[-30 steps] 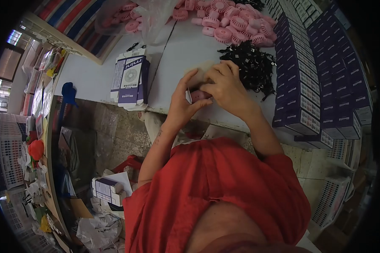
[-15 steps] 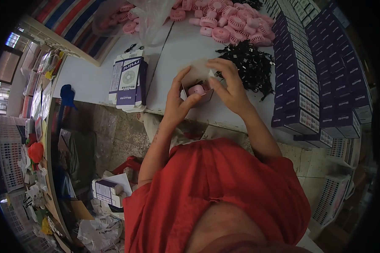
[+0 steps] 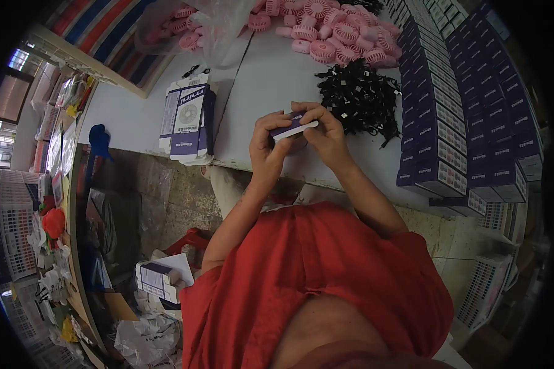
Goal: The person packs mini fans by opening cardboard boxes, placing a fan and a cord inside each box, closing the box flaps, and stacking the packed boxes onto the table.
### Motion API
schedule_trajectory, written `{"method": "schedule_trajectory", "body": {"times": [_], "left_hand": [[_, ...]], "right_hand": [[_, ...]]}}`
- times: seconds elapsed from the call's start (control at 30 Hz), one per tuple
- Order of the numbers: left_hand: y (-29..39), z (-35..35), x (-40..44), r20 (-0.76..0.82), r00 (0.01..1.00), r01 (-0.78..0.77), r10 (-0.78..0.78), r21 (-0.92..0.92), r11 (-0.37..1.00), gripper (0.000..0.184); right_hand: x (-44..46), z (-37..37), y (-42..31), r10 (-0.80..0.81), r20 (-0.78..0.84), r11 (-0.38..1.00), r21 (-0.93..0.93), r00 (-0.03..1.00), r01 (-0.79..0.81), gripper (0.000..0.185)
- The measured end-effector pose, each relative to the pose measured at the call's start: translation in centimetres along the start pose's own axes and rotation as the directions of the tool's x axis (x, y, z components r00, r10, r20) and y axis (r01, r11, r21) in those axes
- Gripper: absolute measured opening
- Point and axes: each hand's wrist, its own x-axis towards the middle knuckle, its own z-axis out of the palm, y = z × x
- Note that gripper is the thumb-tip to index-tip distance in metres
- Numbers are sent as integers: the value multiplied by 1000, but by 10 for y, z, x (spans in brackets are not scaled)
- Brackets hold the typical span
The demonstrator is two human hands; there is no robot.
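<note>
Between my two hands is a small purple and white carton (image 3: 291, 126), its purple end flap folded over the top. My left hand (image 3: 268, 136) grips the carton's left side, thumb on the near edge. On the other side my right hand (image 3: 326, 131) is closed around it, fingers over the purple flap. Whatever lies inside the carton is covered. Just beyond my right hand is a heap of black charging cables (image 3: 360, 98). A stack of flattened purple and white cartons (image 3: 188, 120) lies to the left of my hands.
Pink handheld fans (image 3: 345, 34) are piled at the table's far side, some under a clear plastic bag (image 3: 212, 31). Rows of packed purple boxes (image 3: 437, 117) line the right. A striped panel (image 3: 104, 37) stands at the back left.
The carton's open flap has been folded down, hiding the pink fan that showed inside. My hands have drawn closer together over the carton's top.
</note>
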Motion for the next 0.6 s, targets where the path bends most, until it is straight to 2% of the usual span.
{"method": "schedule_trajectory", "body": {"times": [0.03, 0.17, 0.23, 0.3, 0.37, 0.4, 0.43, 0.47, 0.53, 0.57, 0.6], "left_hand": [[-1, -1, 0, -7, 1000, 30, -31, -34, 999, 25], [6, 2, 3, -53, 987, 141, -150, -145, 979, 20], [4, -1, 1, -39, 985, 160, -167, -141, 977, 19], [4, -9, 2, -27, 983, 177, -182, -135, 975, 18], [6, -20, 3, 162, 987, -49, 13, 219, 974, 16], [6, -25, 2, 163, 987, -47, 11, 220, 974, 16], [6, -29, 2, 229, 967, -193, 110, 377, 906, 16], [5, -30, 1, 310, 931, -333, 192, 510, 793, 16], [5, -30, -3, 314, 930, -343, 193, 543, 767, 17], [5, -30, -3, 319, 926, -358, 201, 575, 736, 19], [6, -25, -4, 320, 925, -361, 204, 574, 735, 19]], "right_hand": [[1, -2, 1, -23, 30, 998, 55, 999, 21, 18], [7, 0, -11, -23, 8, 1000, 13, 1000, 22, 17], [8, -7, -7, 27, 51, 1000, -3, 998, -27, 17], [9, -13, -7, 16, 110, 999, -50, 994, -11, 19], [7, -20, -10, 11, 167, 995, -95, 986, 5, 21], [7, -25, -15, -57, 239, 936, -325, 969, 135, 22], [7, -28, -18, -102, 325, 809, -523, 940, 269, 23], [6, -27, -18, -100, 325, 810, -523, 940, 267, 23], [2, -25, -19, -132, 319, 737, -602, 939, 308, 24], [-1, -21, -17, -134, 318, 736, -602, 938, 309, 24], [-5, -15, -13, -135, 236, 773, -583, 962, 252, 23]]}}
